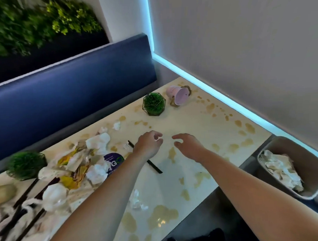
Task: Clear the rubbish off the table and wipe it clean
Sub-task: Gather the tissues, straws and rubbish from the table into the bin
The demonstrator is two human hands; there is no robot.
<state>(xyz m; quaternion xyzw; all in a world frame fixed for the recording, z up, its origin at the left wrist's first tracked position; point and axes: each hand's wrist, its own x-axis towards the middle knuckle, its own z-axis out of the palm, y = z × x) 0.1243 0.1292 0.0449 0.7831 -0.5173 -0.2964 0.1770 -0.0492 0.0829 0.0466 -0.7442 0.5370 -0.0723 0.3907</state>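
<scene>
- both hands hover over the middle of the table (190, 122), holding nothing: the left hand (148, 147) has loosely curled fingers above the black straw (154, 166), the right hand (189, 147) is relaxed and apart from it.
- the rubbish heap (78, 162) of crumpled tissues, yellow wrappers and a purple packet lies along the left side of the table; the bin (307, 169) stands off the table's right edge, already part-filled with paper.
- likely step: gathering the next load. better to scoop tissues and wrappers together in both hands, and to leave wiping the brown stains until the litter is gone.
- count: two green ball plants, one (154, 104) near the far edge, one (25, 165) at the left edge; one pink pot (179, 95) tipped on its side near the far corner; one stray tissue (137, 200) near the front edge; several dark sticks at the left front, number unclear.
</scene>
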